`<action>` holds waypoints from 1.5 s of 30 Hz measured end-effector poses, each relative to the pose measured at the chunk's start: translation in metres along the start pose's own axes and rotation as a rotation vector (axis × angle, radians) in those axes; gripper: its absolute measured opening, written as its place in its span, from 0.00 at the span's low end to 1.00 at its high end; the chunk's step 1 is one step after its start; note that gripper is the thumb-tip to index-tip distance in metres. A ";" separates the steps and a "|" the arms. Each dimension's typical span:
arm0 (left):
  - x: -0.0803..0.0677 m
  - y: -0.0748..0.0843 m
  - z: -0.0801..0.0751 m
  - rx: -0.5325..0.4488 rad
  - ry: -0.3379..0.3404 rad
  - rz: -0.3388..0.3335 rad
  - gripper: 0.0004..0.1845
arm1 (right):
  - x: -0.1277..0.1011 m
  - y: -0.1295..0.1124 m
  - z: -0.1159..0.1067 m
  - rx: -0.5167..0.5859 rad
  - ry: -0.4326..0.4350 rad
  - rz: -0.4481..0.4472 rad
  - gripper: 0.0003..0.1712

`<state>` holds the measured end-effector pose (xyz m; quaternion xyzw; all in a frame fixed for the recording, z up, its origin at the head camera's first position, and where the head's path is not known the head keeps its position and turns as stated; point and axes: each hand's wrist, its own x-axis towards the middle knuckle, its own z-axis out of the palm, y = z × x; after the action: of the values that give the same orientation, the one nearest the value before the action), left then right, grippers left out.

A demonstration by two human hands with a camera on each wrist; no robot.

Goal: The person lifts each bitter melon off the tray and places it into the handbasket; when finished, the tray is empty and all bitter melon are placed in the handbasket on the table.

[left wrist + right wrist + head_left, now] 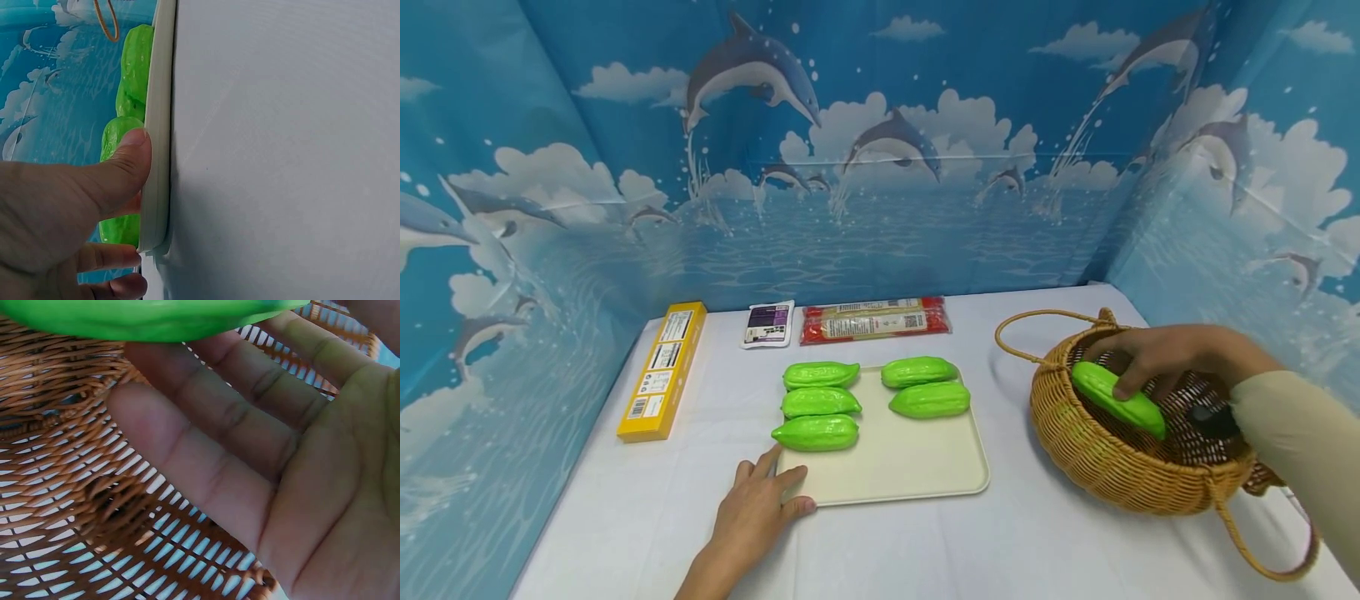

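Observation:
My right hand [1172,354] reaches into a wicker basket [1097,458] and pinches a bright green bitter melon [1116,398] between thumb and fingers, at the basket's opening. In the right wrist view, the same bitter melon [150,319] lies across the fingertips above the woven wall. A cream tray [895,467] holds more bitter melons: three in a stack of rows at the left, such as the nearest one [817,433], and two at the back right [929,400]. My left hand [756,508] rests at the tray's front left corner, fingers spread, thumb against its rim.
Along the back of the white table lie a red-ended packet [874,322] and a small purple-and-white pouch [768,324]. A long yellow box [662,371] lies at the left. One basket handle [1262,550] hangs out toward the front. Dolphin-printed curtains [880,217] enclose the table.

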<state>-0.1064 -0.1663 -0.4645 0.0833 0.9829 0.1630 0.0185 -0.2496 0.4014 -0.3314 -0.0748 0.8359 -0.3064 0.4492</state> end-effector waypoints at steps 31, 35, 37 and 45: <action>0.000 0.002 -0.001 0.003 -0.005 -0.008 0.29 | 0.034 0.008 0.025 -0.005 0.001 0.093 0.57; 0.001 0.002 -0.001 0.008 -0.005 -0.009 0.29 | 0.035 0.007 0.026 -0.009 0.005 0.085 0.58; 0.001 0.002 -0.001 0.007 -0.006 -0.010 0.29 | 0.036 0.006 0.026 -0.025 0.009 0.082 0.58; 0.001 0.002 -0.001 0.007 -0.004 -0.005 0.29 | 0.039 0.003 0.027 -0.063 0.010 0.083 0.61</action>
<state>-0.1071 -0.1642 -0.4629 0.0814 0.9836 0.1594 0.0204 -0.2507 0.3763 -0.3719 -0.0529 0.8497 -0.2613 0.4548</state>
